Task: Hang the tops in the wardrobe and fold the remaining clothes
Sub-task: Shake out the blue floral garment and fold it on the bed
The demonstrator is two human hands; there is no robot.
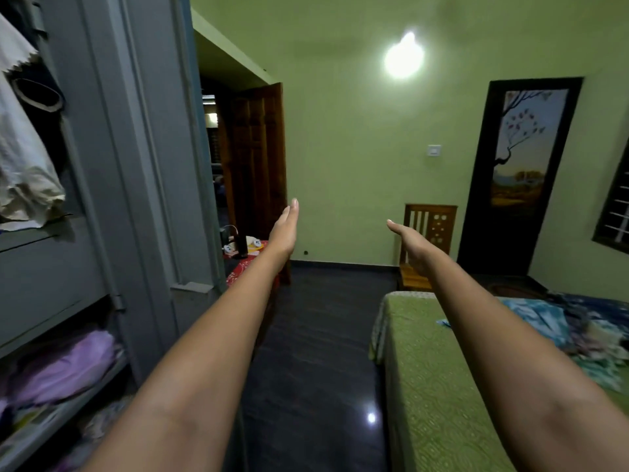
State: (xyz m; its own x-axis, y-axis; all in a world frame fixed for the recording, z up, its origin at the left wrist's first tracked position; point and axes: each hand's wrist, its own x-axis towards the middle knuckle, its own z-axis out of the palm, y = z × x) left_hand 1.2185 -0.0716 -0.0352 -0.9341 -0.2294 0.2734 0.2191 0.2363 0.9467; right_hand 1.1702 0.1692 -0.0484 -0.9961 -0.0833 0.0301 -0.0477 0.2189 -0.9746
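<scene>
Both arms stretch forward, the left hand (285,229) and right hand (410,237) flat-fingered and holding nothing. At lower right a pile of clothes (578,332) lies on the green bed (432,386); at far left the wardrobe (112,165) stands open. Tops could get folded by mistake, since the heap looks jumbled. Beyond: dark glossy floor (316,335), green walls.
</scene>
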